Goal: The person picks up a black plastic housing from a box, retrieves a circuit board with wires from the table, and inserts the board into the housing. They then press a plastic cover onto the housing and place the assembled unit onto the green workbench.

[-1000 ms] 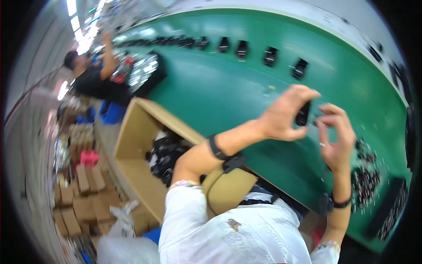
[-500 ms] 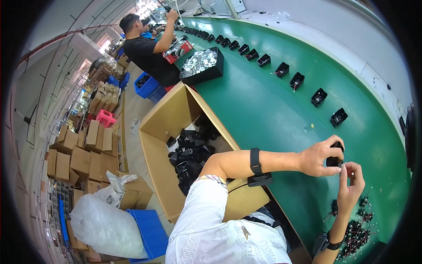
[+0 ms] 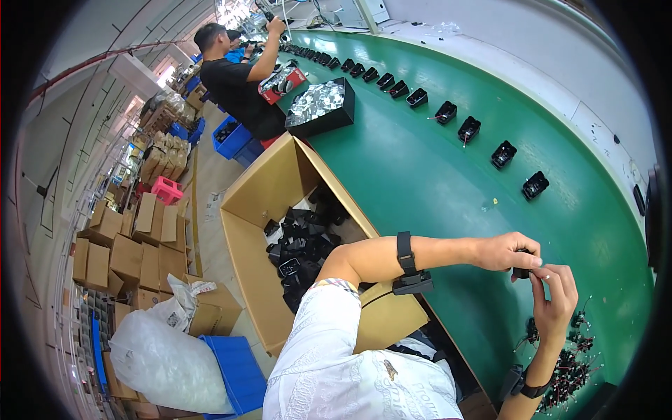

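A bright workshop with stacked cartons on the left surrounds a long green table (image 3: 420, 175), where a co-worker (image 3: 234, 87) stands farther along. A curved row of black housings (image 3: 535, 185) lines the table's far side, unchanged from half a second ago.

What has changed is at the hands. A second ago they were apart; now they meet over one black piece (image 3: 521, 271), held above the table's near right part. The left hand (image 3: 505, 252) has turned and closed around it, covering more than before, thumb on top. The right hand (image 3: 558, 290) brings thumb and fingertips to its edge; whether they pinch the piece or some small part, I cannot tell. This suggests close two-handed finger work on that single piece.

Wired parts (image 3: 570, 374) lie heaped beside the right forearm, and a cardboard box (image 3: 245, 245) of black parts stands by the left arm.
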Demonstrator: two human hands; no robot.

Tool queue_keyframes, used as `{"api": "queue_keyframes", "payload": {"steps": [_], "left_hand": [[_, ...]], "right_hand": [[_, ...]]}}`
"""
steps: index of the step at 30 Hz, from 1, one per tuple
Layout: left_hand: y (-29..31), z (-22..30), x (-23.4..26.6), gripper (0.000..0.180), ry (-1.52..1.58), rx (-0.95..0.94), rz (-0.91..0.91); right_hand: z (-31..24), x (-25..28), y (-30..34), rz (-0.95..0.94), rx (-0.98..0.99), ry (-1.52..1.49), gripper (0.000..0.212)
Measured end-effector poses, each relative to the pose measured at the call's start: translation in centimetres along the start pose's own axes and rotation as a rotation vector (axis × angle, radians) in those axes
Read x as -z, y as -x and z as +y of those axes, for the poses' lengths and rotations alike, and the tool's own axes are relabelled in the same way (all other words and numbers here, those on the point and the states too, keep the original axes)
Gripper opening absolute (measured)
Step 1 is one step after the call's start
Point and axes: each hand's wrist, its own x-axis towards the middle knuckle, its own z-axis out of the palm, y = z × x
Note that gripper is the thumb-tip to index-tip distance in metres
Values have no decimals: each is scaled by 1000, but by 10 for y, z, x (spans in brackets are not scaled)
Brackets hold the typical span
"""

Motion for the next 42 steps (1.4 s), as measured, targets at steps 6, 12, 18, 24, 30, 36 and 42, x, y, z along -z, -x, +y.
{"api": "queue_keyframes", "payload": {"steps": [6, 12, 18, 24, 30, 36, 42], "left_hand": [[-1, -2, -1, 62, -548, -374, 121], [3, 11, -6, 75, -759, -513, 182], [-6, -1, -11, 63, -775, -640, 194], [5, 16, -5, 91, -866, -567, 339], [0, 6, -5, 89, -828, -475, 369], [-2, 11, -11, 88, -862, -490, 319], [-2, 11, -12, 84, -842, -539, 300]], "right_hand": [[-10, -3, 0, 41, -327, -270, 11], [-17, -14, 2, 13, -381, -309, 11], [-10, -12, 12, 33, -398, -269, 8], [-9, -12, -2, 31, -357, -234, 8], [-3, -13, 8, 71, -214, -127, 14], [0, -8, 8, 72, -84, 28, 19], [-1, -15, 13, 119, -172, -94, 17]]}}
